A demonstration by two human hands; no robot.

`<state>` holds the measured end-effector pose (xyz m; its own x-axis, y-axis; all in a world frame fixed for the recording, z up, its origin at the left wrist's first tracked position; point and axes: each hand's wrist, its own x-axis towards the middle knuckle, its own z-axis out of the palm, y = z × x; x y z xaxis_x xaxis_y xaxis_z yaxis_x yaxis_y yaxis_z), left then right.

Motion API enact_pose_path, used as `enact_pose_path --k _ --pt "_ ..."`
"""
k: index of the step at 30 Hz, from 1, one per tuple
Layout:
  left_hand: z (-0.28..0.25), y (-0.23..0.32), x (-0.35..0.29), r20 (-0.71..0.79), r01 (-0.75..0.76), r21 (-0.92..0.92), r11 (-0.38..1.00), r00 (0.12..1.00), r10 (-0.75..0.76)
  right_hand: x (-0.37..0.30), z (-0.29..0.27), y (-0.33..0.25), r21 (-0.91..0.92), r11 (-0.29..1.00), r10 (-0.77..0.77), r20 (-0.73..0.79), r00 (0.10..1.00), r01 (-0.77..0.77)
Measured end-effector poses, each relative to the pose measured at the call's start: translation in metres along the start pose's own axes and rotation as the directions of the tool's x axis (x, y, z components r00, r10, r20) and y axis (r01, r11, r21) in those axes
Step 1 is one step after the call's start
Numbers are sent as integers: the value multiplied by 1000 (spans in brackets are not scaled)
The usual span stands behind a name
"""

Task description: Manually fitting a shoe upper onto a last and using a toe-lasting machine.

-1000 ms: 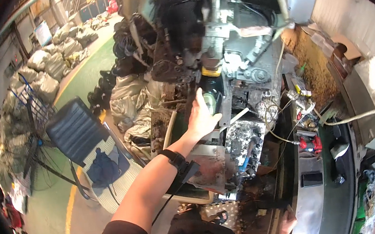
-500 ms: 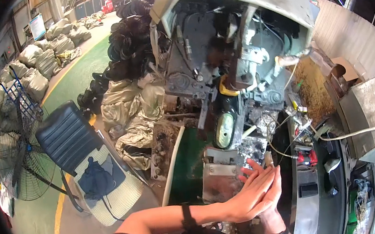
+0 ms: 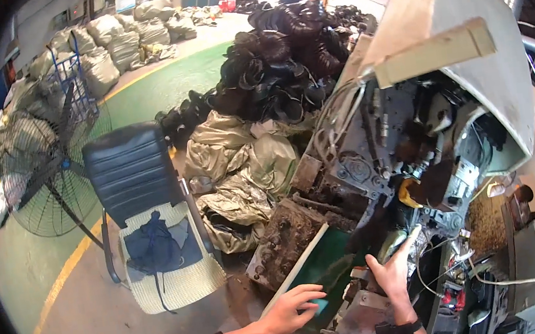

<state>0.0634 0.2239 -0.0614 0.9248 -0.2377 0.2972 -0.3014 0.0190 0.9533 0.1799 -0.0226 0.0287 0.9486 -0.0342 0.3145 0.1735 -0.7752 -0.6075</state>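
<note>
My left hand [image 3: 293,309] hovers over the edge of a green tray [image 3: 328,267] at the front of a machine. Its fingers are apart and loosely bent, with nothing in them. My right hand [image 3: 393,274] reaches forward over a metal block [image 3: 363,316], thumb spread and fingers stretched out. Its fingertips come close to a pale, rounded, shoe-like piece [image 3: 392,243] in the machine; whether they touch it I cannot tell. A yellow part [image 3: 409,193] sits just beyond that piece, below the dark machine head.
A machine hood [image 3: 463,13] overhangs on the right. Left are a black chair [image 3: 129,168] with dark cloth on its seat and a large floor fan [image 3: 55,168]. Beige sacks [image 3: 231,172] and piled black pieces [image 3: 274,65] stand behind. Loose cables hang at right.
My hands were pressed together and have parted: the left moved left, the right reached forward. The view has turned left, so the machine sits farther right.
</note>
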Motion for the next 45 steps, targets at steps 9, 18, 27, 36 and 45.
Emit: enact_pose_path --k 9,18,27,36,45 --pt "-26 11 16 -104 -66 117 991 991 79 -2 6 15 -25 1000 -15 -50 999 14" --pt "8 22 86 64 140 -185 973 989 -130 5 8 13 -7 999 -36 -96 995 36" --pt "65 23 135 107 287 -902 322 872 -477 -107 -98 -3 920 5 485 341 805 -393" --pt "182 114 87 627 529 -676 514 778 24 -296 -117 19 625 -780 476 588 655 6" --pt "333 114 46 767 619 -576 534 634 93 -397 -168 72 648 -704 624 367 690 293"
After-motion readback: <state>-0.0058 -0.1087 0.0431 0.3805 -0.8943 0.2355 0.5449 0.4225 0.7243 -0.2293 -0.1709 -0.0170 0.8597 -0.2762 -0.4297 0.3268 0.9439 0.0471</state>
